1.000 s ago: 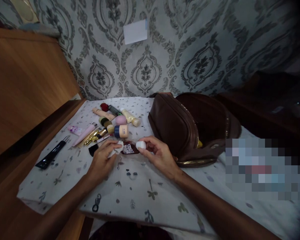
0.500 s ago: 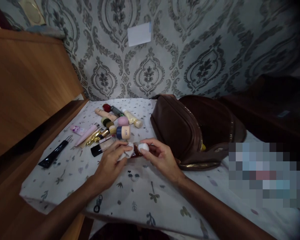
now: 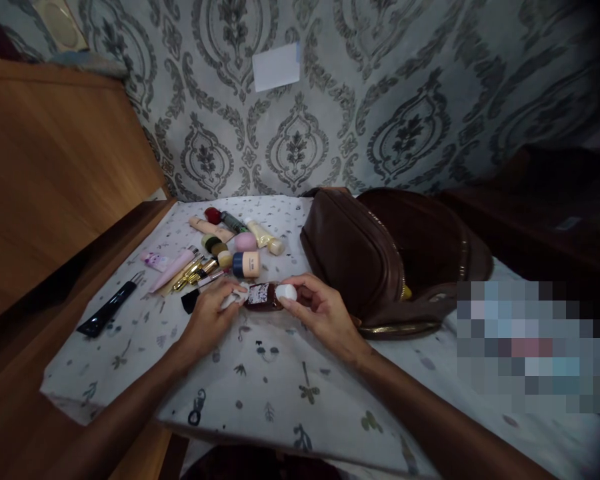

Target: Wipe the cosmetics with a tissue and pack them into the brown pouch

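Note:
A small dark reddish-brown bottle (image 3: 261, 297) with a patterned label and a white cap (image 3: 287, 292) lies sideways between my hands, just above the printed sheet. My right hand (image 3: 323, 312) pinches it by the cap. In the fingers of my left hand (image 3: 211, 317) is a crumpled white tissue (image 3: 236, 295), pressed to the bottle's left end. Right behind the bottle stands a blue-and-peach jar (image 3: 247, 265). A black-capped bottle (image 3: 190, 301) is mostly hidden by my left hand.
Cosmetics cluster behind my hands, among them a pink tube (image 3: 173, 270) and a cream tube (image 3: 264, 237). A black tube (image 3: 109, 308) lies at the left. An unzipped brown leather bag (image 3: 355, 260) sits to the right. Wooden furniture (image 3: 65, 127) borders the left side.
My left hand has slid left with the tissue, uncovering the bottle's label. The right hand still pinches the cap and has barely shifted.

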Motion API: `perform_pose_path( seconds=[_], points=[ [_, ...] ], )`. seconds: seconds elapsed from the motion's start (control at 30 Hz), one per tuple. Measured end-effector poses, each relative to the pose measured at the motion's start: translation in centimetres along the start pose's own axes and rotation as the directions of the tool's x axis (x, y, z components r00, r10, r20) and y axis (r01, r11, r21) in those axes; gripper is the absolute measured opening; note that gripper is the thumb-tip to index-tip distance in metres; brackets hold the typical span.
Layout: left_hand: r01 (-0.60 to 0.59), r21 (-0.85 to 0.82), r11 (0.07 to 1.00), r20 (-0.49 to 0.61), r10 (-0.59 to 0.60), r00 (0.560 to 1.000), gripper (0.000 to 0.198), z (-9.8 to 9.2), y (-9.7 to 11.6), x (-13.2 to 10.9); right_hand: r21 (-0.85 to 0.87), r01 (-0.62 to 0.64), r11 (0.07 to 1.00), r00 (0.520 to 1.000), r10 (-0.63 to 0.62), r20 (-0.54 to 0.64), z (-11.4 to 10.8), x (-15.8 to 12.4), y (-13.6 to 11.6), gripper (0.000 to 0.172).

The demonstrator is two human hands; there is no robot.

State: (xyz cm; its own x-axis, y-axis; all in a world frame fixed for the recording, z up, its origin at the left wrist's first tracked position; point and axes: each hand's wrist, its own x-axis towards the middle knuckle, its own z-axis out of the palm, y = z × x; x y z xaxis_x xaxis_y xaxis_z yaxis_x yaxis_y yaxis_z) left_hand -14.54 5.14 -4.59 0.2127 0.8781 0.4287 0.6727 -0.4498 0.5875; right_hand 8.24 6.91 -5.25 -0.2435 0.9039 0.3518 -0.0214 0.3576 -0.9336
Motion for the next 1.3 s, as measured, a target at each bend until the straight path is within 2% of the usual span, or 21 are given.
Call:
perform_pose_path(
  seconds=[0.13, 0.27, 0.4, 0.5, 0.57, 0.7, 0.83, 0.97, 1.13, 1.23, 1.3],
  points=[
    [0.018, -0.012, 1.000, 0.001, -0.018, 1.000, 0.015, -0.1, 0.1, -0.1, -0.114, 0.064, 0.991, 0.998, -0.066, -0.009, -0.1, -0.1, -0.1, 0.018],
    [-0.028, -0.016, 0.999, 0.005, 0.029, 1.000, 0.018, 0.0, 2.3, -0.1, -0.140, 0.096, 0.985, 0.995, -0.097, -0.004, -0.2, -0.1, -0.1, 0.019],
    [-0.156, -0.041, 0.987, 0.029, 0.157, 0.987, 0.028, 0.3, 5.1, -0.1, -0.165, 0.115, 0.980, 0.993, -0.117, 0.000, -0.2, -0.2, 0.0, 0.021],
    [-0.265, -0.047, 0.963, 0.043, 0.267, 0.963, 0.035, 0.4, 6.0, 0.2, -0.180, 0.134, 0.975, 0.991, -0.136, 0.001, -0.2, -0.2, 0.2, 0.023],
    [-0.264, -0.029, 0.964, 0.053, 0.265, 0.963, 0.035, 0.4, 5.7, 0.4, -0.181, 0.133, 0.974, 0.991, -0.136, -0.002, -0.2, -0.2, 0.3, 0.022],
    [-0.136, 0.022, 0.990, 0.053, 0.135, 0.989, 0.023, 0.1, 3.3, 0.9, -0.185, 0.122, 0.975, 0.992, -0.124, 0.004, -0.2, -0.3, 0.4, 0.019],
    [-0.031, 0.035, 0.999, 0.060, 0.029, 0.998, 0.015, -0.2, 0.9, 0.8, -0.195, 0.110, 0.975, 0.994, -0.112, -0.001, -0.1, -0.3, 0.2, 0.017],
    [0.015, 0.027, 1.000, 0.053, -0.016, 0.998, 0.015, -0.3, 0.5, 0.1, -0.235, 0.107, 0.966, 0.993, -0.115, -0.023, 0.0, -0.4, -0.2, 0.015],
    [-0.040, -0.016, 0.999, 0.015, 0.041, 0.999, 0.018, -0.2, 3.3, -0.8, -0.202, 0.066, 0.977, 0.995, -0.078, -0.054, 0.3, -0.8, -0.6, 0.014],
    [-0.119, -0.049, 0.992, 0.022, 0.120, 0.993, 0.026, -0.2, 5.5, -1.0, -0.180, 0.060, 0.982, 0.996, -0.072, -0.059, 0.6, -0.9, -0.7, 0.015],
    [-0.172, -0.058, 0.983, 0.025, 0.174, 0.984, 0.031, -0.2, 6.3, -1.0, -0.185, 0.072, 0.980, 0.995, -0.084, -0.060, 0.7, -1.0, -0.7, 0.014]
  ],
)
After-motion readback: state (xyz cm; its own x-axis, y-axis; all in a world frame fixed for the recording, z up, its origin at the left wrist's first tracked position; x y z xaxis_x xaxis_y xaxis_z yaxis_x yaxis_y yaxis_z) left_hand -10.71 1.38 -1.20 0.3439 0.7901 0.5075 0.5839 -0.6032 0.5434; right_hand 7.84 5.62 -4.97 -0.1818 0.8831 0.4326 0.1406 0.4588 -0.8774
